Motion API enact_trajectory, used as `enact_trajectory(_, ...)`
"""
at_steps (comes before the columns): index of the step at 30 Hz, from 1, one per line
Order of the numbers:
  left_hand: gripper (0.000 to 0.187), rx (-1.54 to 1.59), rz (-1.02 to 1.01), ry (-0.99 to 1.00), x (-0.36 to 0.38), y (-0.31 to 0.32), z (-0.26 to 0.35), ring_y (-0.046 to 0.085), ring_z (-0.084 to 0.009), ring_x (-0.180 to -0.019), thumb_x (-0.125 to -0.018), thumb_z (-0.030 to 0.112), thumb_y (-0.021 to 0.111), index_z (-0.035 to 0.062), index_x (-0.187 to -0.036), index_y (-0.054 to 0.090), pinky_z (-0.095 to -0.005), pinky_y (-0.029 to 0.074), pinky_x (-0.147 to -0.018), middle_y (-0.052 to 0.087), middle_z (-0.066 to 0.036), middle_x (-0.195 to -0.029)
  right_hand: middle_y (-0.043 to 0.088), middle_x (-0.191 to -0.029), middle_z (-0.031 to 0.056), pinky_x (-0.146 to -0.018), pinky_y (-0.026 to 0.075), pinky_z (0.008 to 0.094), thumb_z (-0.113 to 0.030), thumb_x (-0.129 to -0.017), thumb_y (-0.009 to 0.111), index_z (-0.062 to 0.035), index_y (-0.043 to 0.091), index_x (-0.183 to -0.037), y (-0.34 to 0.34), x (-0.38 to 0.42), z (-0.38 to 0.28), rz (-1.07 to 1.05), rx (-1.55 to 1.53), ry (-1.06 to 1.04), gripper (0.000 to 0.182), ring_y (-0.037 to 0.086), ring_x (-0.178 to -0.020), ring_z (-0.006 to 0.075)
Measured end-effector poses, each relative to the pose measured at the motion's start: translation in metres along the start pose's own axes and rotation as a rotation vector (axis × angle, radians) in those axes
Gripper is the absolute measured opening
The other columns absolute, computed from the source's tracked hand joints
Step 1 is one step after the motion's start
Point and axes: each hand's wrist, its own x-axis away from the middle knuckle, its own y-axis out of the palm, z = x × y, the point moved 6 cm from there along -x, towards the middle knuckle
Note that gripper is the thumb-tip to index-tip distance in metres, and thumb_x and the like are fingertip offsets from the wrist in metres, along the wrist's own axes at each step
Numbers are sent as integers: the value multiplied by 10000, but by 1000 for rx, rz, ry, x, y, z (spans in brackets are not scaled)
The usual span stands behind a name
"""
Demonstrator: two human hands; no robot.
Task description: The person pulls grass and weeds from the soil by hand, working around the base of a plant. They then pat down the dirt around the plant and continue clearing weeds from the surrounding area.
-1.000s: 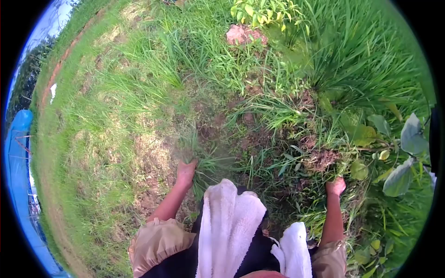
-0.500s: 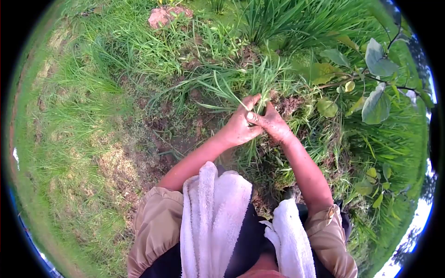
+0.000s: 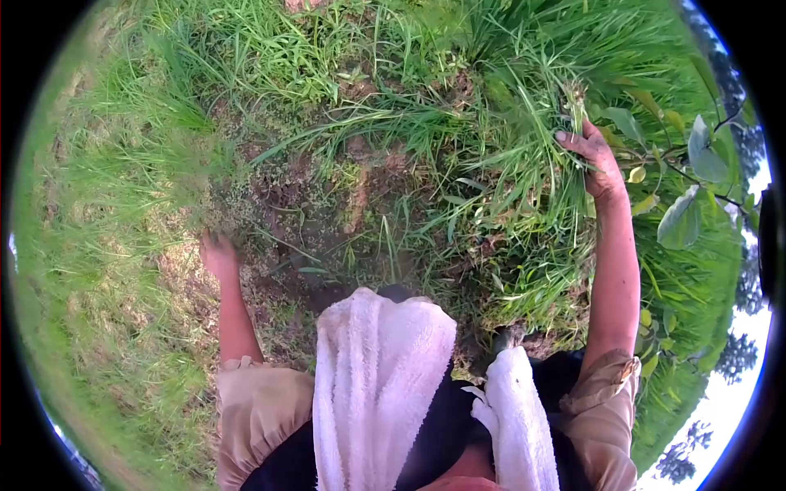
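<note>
Grass bunch [image 3: 547,157] x1 | R hand [image 3: 600,164] x1: pinching bunch | L hand [image 3: 219,254] x1: blurry, can't tell

We locate the left hand [image 3: 219,252] at centre left and the right hand [image 3: 598,158], grass bunch [image 3: 547,151] within, at upper right, beside a leafy branch [image 3: 679,218]. Soil [image 3: 358,199] lies between the hands; below it, at lower centre, we find 2 towel ends [image 3: 381,385].

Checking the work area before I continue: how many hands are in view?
2. The right hand grips a bunch of grass, upper right; the left hand, blurred, is left of centre. No others show.
</note>
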Motion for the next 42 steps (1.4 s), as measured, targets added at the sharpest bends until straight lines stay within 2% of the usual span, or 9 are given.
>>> enact_trajectory(3,485,-5,69,-202,3,12,-60,424,-331,-1215,-876,389,473,149,-1298,481,-457,340,-1002,430,-171,-1344,611,-937,24,-503,514,238,-147,-750,714,-52,537,-1160,8,-12,-3,-153,212,98,456,570,-722,95)
enact_trajectory(7,457,-303,96,-159,17,32,-44,335,-275,-1299,-877,382,476,172,-1281,509,-463,235,-1069,353,-116,-1418,613,-951,-16,-715,455,226,-155,-771,701,-50,570,-1126,-2,-46,12,-224,646,45,393,537,-818,68)
enact_trajectory(12,430,-114,116,-168,17,34,-57,332,-256,-1301,-863,333,532,162,-1258,540,-447,184,-1083,340,-108,-1430,615,-1047,-12,-826,422,218,-77,-828,611,-35,572,-1160,-31,-49,35,-95,308,291,337,550,-915,83)
enact_trajectory(13,432,-85,116,-184,15,33,-58,336,-258,-1298,-860,321,543,160,-1260,538,-448,191,-1078,343,-110,-1427,609,-949,-37,-759,411,219,-130,-834,641,-57,591,-1118,-40,-51,41,-9,578,262,297,519,-826,61)
enact_trajectory(20,417,-84,206,-73,13,22,-48,349,-326,-1278,-842,264,537,142,-1241,528,-509,197,-1060,381,-176,-1378,618,-967,8,-696,489,253,-78,-840,628,-43,476,-1273,-23,-9,-4,286,180,379,460,565,-796,88)
enact_trajectory(23,438,-40,175,-93,13,26,-57,420,-326,-1212,-846,308,514,207,-1272,512,-500,275,-1002,445,-155,-1324,621,-948,26,-707,488,271,-94,-829,646,-37,482,-1261,-16,7,-49,231,365,379,466,578,-803,111)
enact_trajectory(27,439,-85,59,-170,17,37,-70,484,-316,-1120,-828,315,492,192,-1249,523,-515,294,-960,524,-146,-1221,645,-951,80,-737,478,289,-66,-835,595,15,563,-1130,-53,3,-58,-44,1597,352,308,590,-836,136)
enact_trajectory(32,422,-85,252,-84,8,22,-48,386,-317,-1239,-805,264,521,171,-1216,543,-528,202,-1028,413,-166,-1356,661,-969,70,-755,482,263,-85,-819,591,-53,603,-1059,-49,-4,-77,129,1054,319,242,625,-865,140)
enact_trajectory(42,495,-47,196,-92,4,9,-41,397,-379,-1107,-776,281,510,166,-1257,508,-525,190,-1026,472,-218,-1181,658,-917,104,-742,494,341,-191,-866,581,-72,625,-1011,72,-23,-30,-282,1478,83,193,629,-809,222)
